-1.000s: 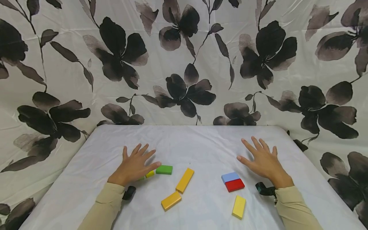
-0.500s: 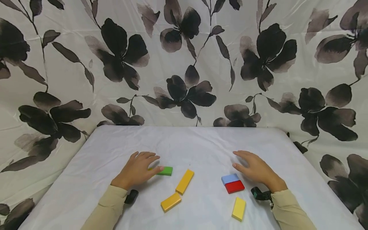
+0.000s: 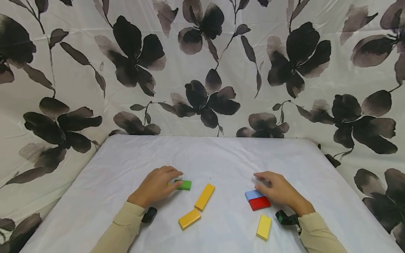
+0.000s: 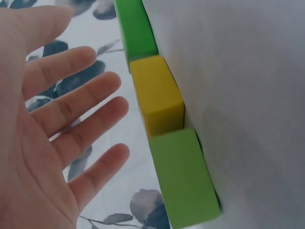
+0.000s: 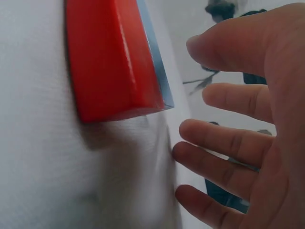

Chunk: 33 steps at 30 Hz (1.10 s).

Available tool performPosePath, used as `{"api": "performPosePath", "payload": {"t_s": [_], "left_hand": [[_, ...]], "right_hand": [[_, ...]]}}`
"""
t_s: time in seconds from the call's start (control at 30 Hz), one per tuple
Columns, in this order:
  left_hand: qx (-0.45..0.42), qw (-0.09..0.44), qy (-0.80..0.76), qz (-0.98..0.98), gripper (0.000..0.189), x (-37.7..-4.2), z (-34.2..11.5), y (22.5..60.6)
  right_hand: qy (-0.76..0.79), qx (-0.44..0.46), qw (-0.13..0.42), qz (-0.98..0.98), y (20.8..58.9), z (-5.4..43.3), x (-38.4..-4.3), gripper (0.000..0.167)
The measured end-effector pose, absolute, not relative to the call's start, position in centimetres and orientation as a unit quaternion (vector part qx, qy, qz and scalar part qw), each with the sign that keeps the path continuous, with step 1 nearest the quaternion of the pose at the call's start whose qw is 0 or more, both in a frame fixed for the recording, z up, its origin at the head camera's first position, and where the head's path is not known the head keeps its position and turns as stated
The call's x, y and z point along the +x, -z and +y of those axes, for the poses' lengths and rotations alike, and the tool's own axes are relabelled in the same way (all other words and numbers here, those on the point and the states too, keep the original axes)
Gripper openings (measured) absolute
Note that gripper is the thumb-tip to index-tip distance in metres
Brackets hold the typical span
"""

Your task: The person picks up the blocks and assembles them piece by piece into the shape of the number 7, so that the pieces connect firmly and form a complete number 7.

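My left hand (image 3: 157,186) hovers over the left blocks, fingers spread loosely and holding nothing. In the left wrist view a green block (image 4: 136,28), a yellow block (image 4: 159,95) and a light green block (image 4: 185,176) lie end to end beside the fingers. The head view shows the green block partly behind the thumb; the light green one is hidden there. My right hand (image 3: 280,188), also holding nothing, is just behind a blue block (image 3: 253,195) and a red block (image 3: 259,203), which lie side by side. Its thumb tip overlaps the blue block's edge in the head view.
Two orange-yellow blocks, a long one (image 3: 204,196) and a shorter one (image 3: 189,219), meet at a corner mid-table. A yellow block (image 3: 263,227) lies nearer the front right. A white cloth covers the table (image 3: 202,154); a floral curtain (image 3: 171,70) hangs behind.
Both hands have come down and inward from a spread pose, fingers now more bent. The left has closed in on the green block, the right on the blue one. The blocks stay put.
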<state>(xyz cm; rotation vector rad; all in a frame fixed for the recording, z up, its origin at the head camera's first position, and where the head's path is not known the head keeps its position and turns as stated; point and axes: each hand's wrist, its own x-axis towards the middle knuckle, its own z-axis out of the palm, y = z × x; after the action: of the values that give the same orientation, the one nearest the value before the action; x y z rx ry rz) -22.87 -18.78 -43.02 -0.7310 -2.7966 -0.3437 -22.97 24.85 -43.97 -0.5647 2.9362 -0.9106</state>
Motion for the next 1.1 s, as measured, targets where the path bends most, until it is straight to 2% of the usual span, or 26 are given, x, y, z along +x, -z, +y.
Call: {"api": "performPosePath", "payload": {"t_s": [0.47, 0.73, 1.1], "left_hand": [[-0.282, 0.107, 0.124, -0.945, 0.032, -22.9, -16.8, 42.8], [-0.298, 0.084, 0.123, -0.943, 0.033, -22.9, -16.3, 43.0], [-0.323, 0.080, 0.141, -0.932, 0.031, -22.8, -15.6, 43.0]], "right_hand": [[0.366, -0.190, 0.043, 0.910, 44.5, 25.3, -22.5, 0.045], [0.379, -0.208, 0.062, 0.900, 44.6, 25.4, -22.7, 0.045], [0.379, -0.251, 0.090, 0.886, 44.4, 26.0, -22.4, 0.050]]}}
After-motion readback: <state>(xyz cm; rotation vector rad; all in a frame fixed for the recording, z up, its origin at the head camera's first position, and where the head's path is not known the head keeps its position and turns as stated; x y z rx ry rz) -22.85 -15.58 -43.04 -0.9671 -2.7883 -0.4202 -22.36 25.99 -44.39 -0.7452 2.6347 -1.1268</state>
